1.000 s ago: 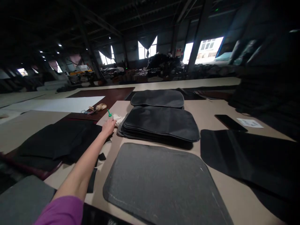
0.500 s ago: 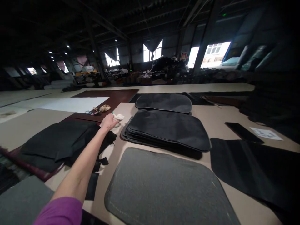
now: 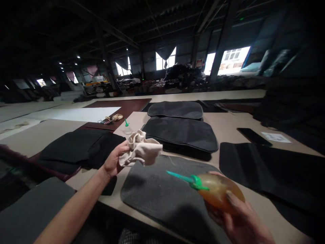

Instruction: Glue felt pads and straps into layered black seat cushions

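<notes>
Near the front edge of the counter (image 3: 225, 123), the left hand (image 3: 114, 162) closes its grip on crumpled cloth (image 3: 142, 149); the right hand (image 3: 237, 217) encircles an amber bottle (image 3: 215, 189), tipped sideways presumably so its nozzle (image 3: 179, 177) points over the grey panel (image 3: 159, 193).

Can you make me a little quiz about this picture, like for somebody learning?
1. True or false: the left hand holds a crumpled cream cloth.

2. The right hand holds a rounded see-through bottle of amber liquid. What colour is its cap?
A) red
B) green
C) white

3. Which is nearer the camera: the flat grey panel with rounded corners or the stack of black rounded panels?

Key: 1 true; 2 B; 3 the grey panel.
</notes>
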Demonstrator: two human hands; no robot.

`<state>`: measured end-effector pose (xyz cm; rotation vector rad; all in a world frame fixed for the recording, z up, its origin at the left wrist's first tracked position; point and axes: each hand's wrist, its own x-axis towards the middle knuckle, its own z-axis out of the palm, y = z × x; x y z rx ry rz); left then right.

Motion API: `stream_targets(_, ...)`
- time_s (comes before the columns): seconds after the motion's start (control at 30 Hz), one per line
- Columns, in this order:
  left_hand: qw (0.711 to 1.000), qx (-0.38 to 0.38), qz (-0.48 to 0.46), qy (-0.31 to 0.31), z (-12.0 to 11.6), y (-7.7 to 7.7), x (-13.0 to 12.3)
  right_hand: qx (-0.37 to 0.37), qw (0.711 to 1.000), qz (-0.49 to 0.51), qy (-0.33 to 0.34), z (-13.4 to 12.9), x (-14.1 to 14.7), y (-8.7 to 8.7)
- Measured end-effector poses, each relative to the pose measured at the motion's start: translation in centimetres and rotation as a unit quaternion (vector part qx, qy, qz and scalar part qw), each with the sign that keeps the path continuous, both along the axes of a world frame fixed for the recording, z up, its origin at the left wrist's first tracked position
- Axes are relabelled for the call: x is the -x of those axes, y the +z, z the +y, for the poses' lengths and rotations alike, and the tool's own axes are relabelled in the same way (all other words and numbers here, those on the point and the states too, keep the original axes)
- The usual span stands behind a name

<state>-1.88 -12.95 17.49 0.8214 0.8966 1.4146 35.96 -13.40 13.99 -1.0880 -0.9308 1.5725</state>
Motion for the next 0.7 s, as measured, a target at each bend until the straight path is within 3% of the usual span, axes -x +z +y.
stream_targets(0.13,0.998,0.035,-0.016,-0.047,-4.1,-1.4,-2.2,-0.037,0.999,0.013,0.018,-0.6,3.0,2.5)
stream_targets(0.27,0.997,0.045,-0.01,-0.065,-5.8,-2.1,-3.0,-0.05,0.998,-0.028,0.012,-1.6,3.5,3.7)
stream_targets(0.53,0.992,0.002,0.046,-0.117,-6.4,-1.9,-4.5,-0.098,0.986,-0.133,-0.012,-3.2,2.5,4.0)
stream_targets(0.7,0.968,-0.04,0.19,-0.159,-7.0,-1.3,-5.2,-0.105,0.984,-0.143,-0.02,-3.7,3.3,3.0)
